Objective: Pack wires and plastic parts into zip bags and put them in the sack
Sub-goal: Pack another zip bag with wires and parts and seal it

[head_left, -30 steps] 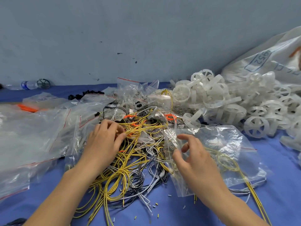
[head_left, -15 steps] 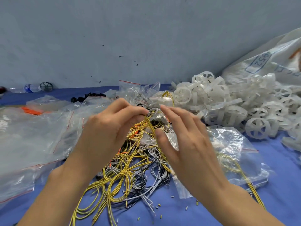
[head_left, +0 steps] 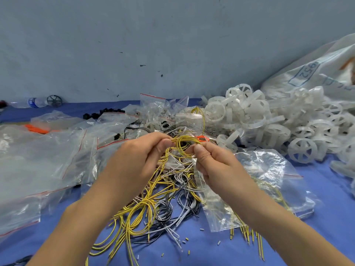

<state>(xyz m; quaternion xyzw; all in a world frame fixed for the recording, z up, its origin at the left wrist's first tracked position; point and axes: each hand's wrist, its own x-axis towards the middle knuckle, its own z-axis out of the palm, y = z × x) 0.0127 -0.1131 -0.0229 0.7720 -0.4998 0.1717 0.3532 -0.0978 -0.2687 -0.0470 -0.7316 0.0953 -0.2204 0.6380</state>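
Now, left hand [head_left: 138, 156] and right hand [head_left: 213, 162] lifted off the wire pile [head_left: 151, 200], fingers curled tighter than half a second ago, both pinching a small yellow wire loop [head_left: 182, 144] between them, zip bag [head_left: 269, 169] on the worktop [head_left: 326, 237] under the right wrist, plastic parts [head_left: 259, 120] and sack [head_left: 317, 70] beyond.

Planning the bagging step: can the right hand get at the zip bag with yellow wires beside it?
Likely yes: the zip bag lies right under the right hand, uncovered; but that hand pinches a yellow wire loop.
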